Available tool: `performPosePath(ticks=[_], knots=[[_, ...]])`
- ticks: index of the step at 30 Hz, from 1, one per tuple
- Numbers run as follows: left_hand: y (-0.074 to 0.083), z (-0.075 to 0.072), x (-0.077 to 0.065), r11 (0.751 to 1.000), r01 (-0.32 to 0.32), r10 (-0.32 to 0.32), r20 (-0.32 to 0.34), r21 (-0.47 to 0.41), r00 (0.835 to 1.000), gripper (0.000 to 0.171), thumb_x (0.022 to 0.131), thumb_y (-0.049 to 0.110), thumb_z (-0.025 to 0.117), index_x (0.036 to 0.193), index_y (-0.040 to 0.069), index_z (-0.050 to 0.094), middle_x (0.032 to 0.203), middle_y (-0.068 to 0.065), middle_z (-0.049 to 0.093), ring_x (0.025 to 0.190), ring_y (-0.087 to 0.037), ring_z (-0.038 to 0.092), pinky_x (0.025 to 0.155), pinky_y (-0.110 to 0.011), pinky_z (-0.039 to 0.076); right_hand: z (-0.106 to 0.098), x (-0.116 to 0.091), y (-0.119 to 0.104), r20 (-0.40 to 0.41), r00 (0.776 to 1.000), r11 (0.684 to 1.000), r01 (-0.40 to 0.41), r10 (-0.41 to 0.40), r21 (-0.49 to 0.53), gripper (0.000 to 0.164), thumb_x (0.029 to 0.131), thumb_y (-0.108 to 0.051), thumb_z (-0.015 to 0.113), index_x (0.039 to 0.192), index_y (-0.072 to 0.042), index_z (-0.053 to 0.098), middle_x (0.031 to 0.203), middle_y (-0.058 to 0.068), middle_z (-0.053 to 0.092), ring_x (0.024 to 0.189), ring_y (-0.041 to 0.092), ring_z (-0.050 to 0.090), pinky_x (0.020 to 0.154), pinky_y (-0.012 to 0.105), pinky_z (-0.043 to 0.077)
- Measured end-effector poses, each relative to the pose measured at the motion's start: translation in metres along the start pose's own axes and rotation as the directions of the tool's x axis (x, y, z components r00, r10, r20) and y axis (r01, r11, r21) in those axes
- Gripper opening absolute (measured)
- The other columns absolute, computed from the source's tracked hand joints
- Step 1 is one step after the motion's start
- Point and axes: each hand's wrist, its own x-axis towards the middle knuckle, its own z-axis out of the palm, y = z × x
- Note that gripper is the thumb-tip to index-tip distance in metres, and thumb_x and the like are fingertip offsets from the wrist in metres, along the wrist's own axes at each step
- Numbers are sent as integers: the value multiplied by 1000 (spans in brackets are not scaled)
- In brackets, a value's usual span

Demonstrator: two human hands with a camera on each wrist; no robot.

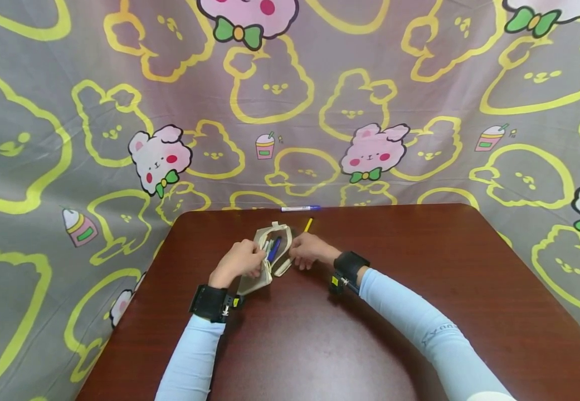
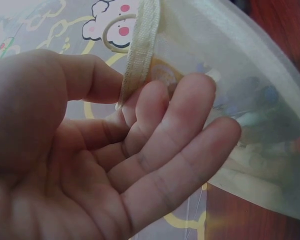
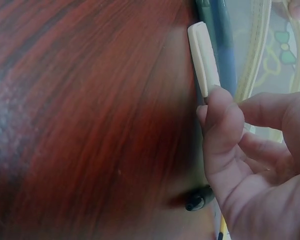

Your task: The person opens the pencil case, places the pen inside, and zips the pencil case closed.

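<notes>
My left hand (image 1: 242,259) pinches the zipped rim of a translucent cream pencil case (image 1: 257,284), thumb against fingertips in the left wrist view. The case gapes toward the right, with a blue pen (image 1: 273,250) and other pens inside. My right hand (image 1: 311,250) is at the mouth's right side. Its curled fingers hold a slim cream-white piece (image 3: 203,60), like a pen's clip end; the rest is hidden by the fingers. Dark green and blue pens (image 3: 222,45) lie just behind it. Below the fingers, a black pen end (image 3: 199,197) shows on the table.
A yellow pencil (image 1: 308,225) lies just beyond my right hand. A white marker with a blue cap (image 1: 300,209) rests along the far edge of the brown table (image 1: 395,267). A patterned grey cloth (image 1: 320,100) hangs behind the table.
</notes>
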Motion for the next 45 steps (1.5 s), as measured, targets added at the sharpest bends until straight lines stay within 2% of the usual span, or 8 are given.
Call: performPosePath(ticks=[9, 18, 23, 30, 45], knots=[[1, 0, 0, 1000, 1, -1, 7, -11, 1000, 26, 93, 18, 51, 70, 9, 54, 68, -10, 68, 58, -18, 69, 55, -32, 57, 4, -1, 3, -62, 998, 1000, 5, -4, 3, 14, 91, -13, 60, 85, -4, 69, 63, 9, 67, 49, 16, 62, 47, 29, 53], [1, 0, 1, 1000, 0, 0, 8, -9, 1000, 25, 93, 18, 52, 70, 9, 54, 68, -9, 68, 58, -17, 69, 56, -31, 57, 6, -2, 4, -64, 998, 1000, 11, -12, -17, 12, 90, -12, 61, 83, -6, 68, 62, 8, 66, 47, 16, 62, 46, 30, 53], [1, -2, 3, 1000, 4, -3, 12, -10, 1000, 25, 93, 18, 52, 71, 8, 55, 68, -8, 68, 58, -17, 69, 58, -34, 58, -1, -3, 2, -68, 997, 999, 23, -25, -36, 12, 89, -11, 61, 82, -6, 68, 62, 8, 66, 47, 16, 61, 47, 31, 54], [0, -2, 4, 1000, 9, -9, 16, -7, 1000, 25, 94, 19, 52, 72, 8, 55, 69, -8, 67, 58, -18, 69, 60, -37, 59, -14, -7, -1, -63, 997, 999, 39, -39, -8, 10, 89, -13, 62, 85, -7, 69, 65, 9, 66, 49, 18, 61, 47, 32, 54], [2, 0, 3, 1000, 17, -17, 20, 2, 1000, 26, 94, 19, 52, 72, 7, 56, 68, -7, 66, 58, -18, 68, 58, -33, 58, -32, -6, -6, -81, 994, 996, 71, -67, 49, 12, 90, -15, 62, 94, -7, 69, 71, 10, 69, 53, 16, 63, 49, 30, 54]])
